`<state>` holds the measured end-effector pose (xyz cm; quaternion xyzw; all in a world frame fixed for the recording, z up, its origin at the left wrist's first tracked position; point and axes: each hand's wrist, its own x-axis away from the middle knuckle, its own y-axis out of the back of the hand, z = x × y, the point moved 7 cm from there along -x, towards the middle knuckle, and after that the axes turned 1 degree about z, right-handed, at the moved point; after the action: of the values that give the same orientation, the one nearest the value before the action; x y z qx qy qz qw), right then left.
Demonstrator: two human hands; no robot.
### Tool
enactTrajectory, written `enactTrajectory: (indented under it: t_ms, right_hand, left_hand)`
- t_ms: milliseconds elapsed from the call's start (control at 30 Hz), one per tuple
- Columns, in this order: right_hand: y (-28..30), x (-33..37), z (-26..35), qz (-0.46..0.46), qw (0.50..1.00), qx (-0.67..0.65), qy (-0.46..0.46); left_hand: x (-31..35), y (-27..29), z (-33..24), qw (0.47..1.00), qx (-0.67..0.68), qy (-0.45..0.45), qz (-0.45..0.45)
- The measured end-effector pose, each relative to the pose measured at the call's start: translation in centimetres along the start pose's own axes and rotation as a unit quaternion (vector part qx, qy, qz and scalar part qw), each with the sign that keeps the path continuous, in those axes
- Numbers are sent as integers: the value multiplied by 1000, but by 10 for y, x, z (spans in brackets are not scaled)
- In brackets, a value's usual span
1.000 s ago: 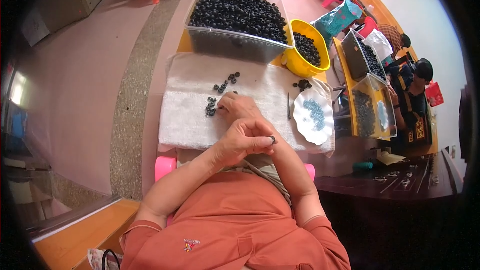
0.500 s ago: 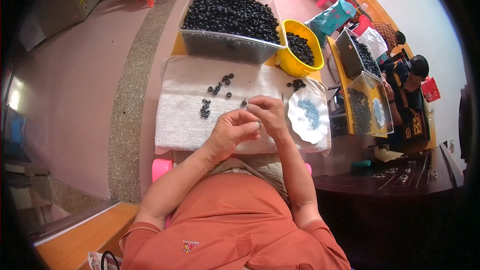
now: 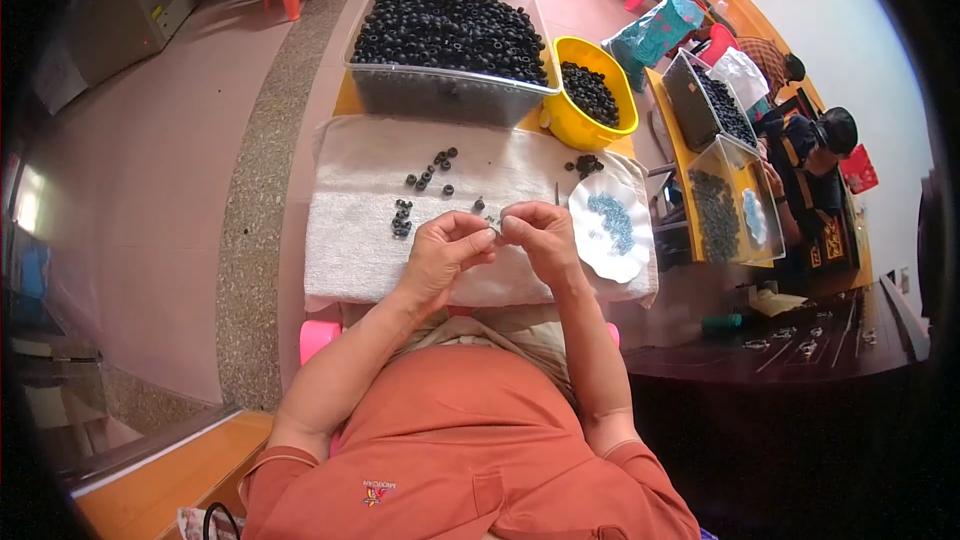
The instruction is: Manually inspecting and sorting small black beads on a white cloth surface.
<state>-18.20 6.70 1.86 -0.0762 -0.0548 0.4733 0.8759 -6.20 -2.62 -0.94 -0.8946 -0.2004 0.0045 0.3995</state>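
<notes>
Fingers (image 3: pixel 535 213) of the left hand (image 3: pixel 440 254) and right hand (image 3: pixel 545 244) pinch closed on a tiny piece (image 3: pixel 494 224) between them (too small for me to name), probably so each steadies it. Above the white towel (image 3: pixel 365 268), they're near loose black pieces (image 3: pixel 448 190) and a scalloped dish (image 3: pixel 612 268), set presumably within easy reach.

Figure in a rust-orange shirt (image 3: pixel 450 410), cloth drawn smooth over a rounded belly, with a stitched placket (image 3: pixel 489 488) down the front and a small multicoloured emblem (image 3: pixel 377 493) with tiny lettering on the left chest. Sleeves (image 3: pixel 277 475) short, ending above the elbow, hems edged with a thin paler line. Forearms (image 3: pixel 338 373) bare, likewise left hand (image 3: pixel 440 255) and right hand (image 3: pixel 543 243); beige trousers (image 3: pixel 515 332), creased, show beyond the shirt's lower edge.
</notes>
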Motion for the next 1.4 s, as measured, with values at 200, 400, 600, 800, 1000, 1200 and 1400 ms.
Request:
enactTrajectory:
  t_ms: [200,400,600,800,1000,1200,1400]
  right_hand:
    - [-1,1,-4,10,1000,-8,8]
    - [-1,1,-6,18,999,-5,45]
    - [-2,1,-7,23,998,-18,56]
    - [-7,3,-7,13,998,-40,49]
    - [-9,5,-9,-15,999,-27,39]
    - [-11,6,-5,-11,997,42,68]
    - [-17,10,-3,-69,993,44,85]
  left_hand:
    - [0,2,1,1000,-6,6,-11]
    - [0,3,1,1000,-8,3,-13]
    - [2,-2,-2,1000,-25,10,-16]
    - [-1,3,0,999,-44,-7,-13]
    - [0,1,-3,997,-78,-25,-7]
    - [0,3,-3,996,-87,-27,-23]
    - [0,3,-4,996,-82,-44,-13]
